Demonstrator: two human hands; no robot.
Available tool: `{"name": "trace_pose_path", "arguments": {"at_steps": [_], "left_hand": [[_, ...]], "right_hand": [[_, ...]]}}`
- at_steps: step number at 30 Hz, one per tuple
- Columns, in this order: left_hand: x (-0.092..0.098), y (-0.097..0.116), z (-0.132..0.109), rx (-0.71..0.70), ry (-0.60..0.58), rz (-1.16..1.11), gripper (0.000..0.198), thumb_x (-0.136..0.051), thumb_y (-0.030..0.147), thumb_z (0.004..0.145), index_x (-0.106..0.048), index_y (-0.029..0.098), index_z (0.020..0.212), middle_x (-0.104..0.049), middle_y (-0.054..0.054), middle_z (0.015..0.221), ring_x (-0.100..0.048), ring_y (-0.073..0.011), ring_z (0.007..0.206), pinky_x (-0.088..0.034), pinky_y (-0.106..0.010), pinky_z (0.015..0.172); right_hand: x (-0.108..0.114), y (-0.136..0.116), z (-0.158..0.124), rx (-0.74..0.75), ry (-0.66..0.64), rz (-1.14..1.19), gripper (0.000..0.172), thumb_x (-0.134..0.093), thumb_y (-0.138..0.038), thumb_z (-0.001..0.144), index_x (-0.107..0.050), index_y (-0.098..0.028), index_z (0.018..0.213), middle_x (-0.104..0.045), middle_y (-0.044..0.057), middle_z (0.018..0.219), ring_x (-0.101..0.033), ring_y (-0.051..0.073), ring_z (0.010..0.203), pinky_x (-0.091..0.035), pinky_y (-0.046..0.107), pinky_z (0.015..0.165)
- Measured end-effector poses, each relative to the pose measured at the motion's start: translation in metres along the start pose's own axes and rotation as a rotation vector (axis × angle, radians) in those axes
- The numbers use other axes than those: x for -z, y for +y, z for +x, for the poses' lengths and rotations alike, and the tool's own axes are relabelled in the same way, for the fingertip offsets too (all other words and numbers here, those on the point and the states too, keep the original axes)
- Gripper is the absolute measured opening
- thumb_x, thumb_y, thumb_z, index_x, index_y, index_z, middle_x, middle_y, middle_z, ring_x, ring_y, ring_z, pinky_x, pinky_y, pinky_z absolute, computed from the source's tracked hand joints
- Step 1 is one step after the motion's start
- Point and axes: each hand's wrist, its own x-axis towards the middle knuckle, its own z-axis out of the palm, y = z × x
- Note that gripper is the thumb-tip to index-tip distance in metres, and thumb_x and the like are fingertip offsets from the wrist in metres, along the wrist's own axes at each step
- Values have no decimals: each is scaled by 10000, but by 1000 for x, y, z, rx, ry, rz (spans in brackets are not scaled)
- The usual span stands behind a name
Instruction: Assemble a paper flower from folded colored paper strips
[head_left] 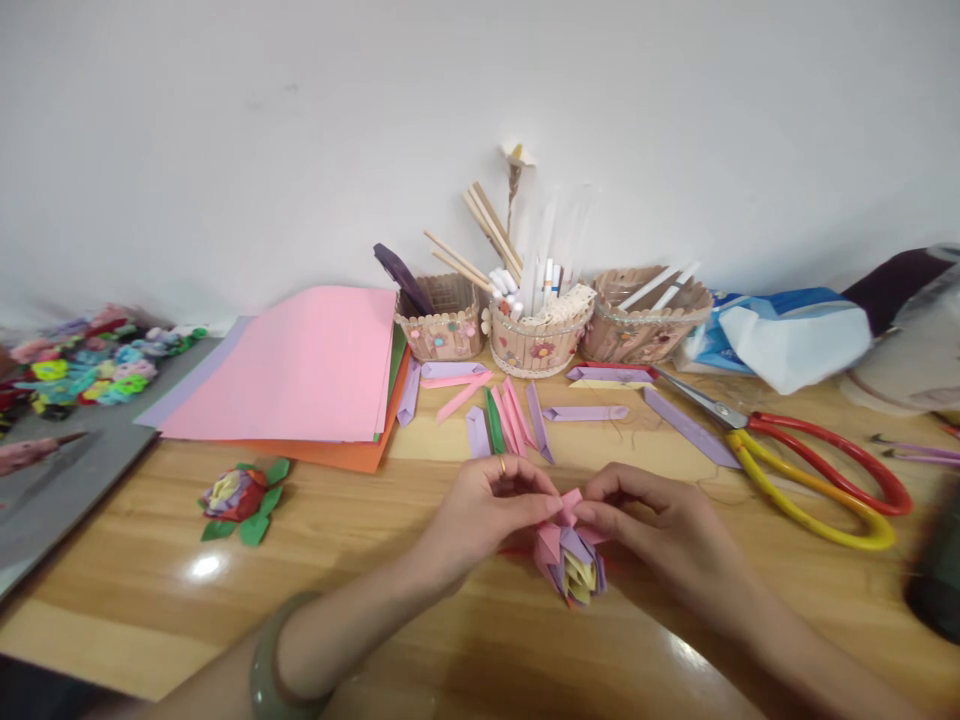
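Observation:
Both hands meet at a folded paper flower (576, 560) with a pale yellow centre and purple and pink petals. My left hand (499, 510), a ring on one finger, pinches the pink paper at the flower's upper edge. From the other side my right hand (660, 515) grips the same pink part between thumb and fingers. The fingertips cover some of the folds there. Off to the left lies a finished-looking paper flower (236, 497) with red and purple petals and green leaves. Folded paper strips (514, 415) in pink, purple and green lie just beyond my hands.
Scissors (814, 470) with red and yellow handles lie at the right. Coloured paper sheets (292, 365) are stacked at the left. Three decorated baskets (540, 345) stand by the wall beside a tissue pack (787, 330). A grey board (82, 470) bears colourful small crafts (97, 365).

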Motion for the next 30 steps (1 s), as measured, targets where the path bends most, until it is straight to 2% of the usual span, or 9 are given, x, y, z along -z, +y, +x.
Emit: {"name": "trace_pose_path", "arguments": {"at_steps": [4,9,14,17,21,30], "left_hand": [[1,0,1,103,-66,-19,272,-755,338,591,-600,127,665,-637,-1,634,-525,-71,495,-387,-211,538],[1,-1,1,117,-91,27,287,-756,364,582,-613,126,656,-608,20,536,-523,-75,476,-372,-204,522],[1,-1,2,55,-10,21,311,-759,377,574,-596,130,667,-610,22,553,-506,-69,426,-389,-209,478],[1,-2,3,12,-1,23,335,-779,371,542,-582,131,670,-635,2,606,-522,-75,451,-407,-210,475],[0,-2,3,-14,1,34,319,-772,367,553,-575,134,647,-617,12,571,-490,-64,404,-387,-205,428],[-1,-7,1,-119,76,132,189,-734,268,609,-618,122,638,-595,4,578,-509,-73,444,-408,-218,480]], "right_hand": [[1,2,-1,27,-57,51,225,-642,-383,756,-598,-171,692,-587,-11,641,-520,95,574,-404,218,535],[3,0,0,31,-83,16,229,-655,-367,742,-573,-166,669,-527,-33,596,-480,85,546,-380,200,494],[1,-1,1,-3,-115,44,233,-612,-391,778,-571,-167,726,-579,-9,677,-525,102,605,-416,219,539],[-1,-2,1,-14,-128,53,244,-599,-404,782,-565,-166,736,-585,0,678,-530,109,596,-422,230,527],[-2,-3,0,-18,-123,17,242,-593,-396,786,-554,-170,709,-573,-11,662,-523,103,594,-413,221,534],[-3,0,-4,107,-38,-196,210,-543,-380,824,-569,-193,733,-600,-6,666,-545,117,618,-430,223,564]]}}
